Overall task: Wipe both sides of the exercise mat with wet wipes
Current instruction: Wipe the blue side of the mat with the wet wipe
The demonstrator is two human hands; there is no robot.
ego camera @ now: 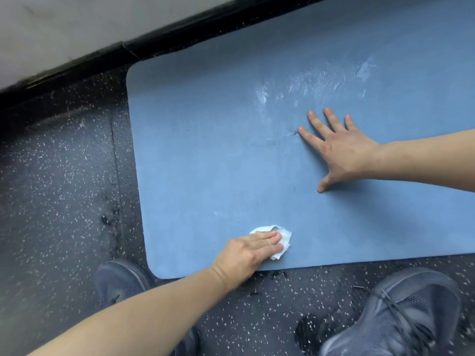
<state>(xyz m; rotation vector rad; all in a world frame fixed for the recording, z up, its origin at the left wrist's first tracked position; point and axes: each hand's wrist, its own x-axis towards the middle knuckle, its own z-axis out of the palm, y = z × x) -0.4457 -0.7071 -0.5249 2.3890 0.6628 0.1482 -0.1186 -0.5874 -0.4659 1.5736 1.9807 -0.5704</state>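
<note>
The left hand point(250, 250) presses a crumpled white wet wipe point(279, 238) flat against the blue exercise mat point(205, 150), fingers straight and together on top of it, nothing curled round it. The wipe pokes out past the fingertips, sitting close to the mat's near edge and not far from its rounded near-left corner. Over on the other side, the right hand point(339, 152) lies open, palm down, fingers spread wide, pinning the mat's middle. Beyond those fingers, pale wet streaks point(316, 83) gleam across the far part of the mat. The mat lies flat on a dark speckled floor point(59, 176), its far edge running just beside a black baseboard point(102, 55). Plenty of bare blue lies between the two hands. Two dark shoes point(401, 317) stand on the floor just off the near edge.
</note>
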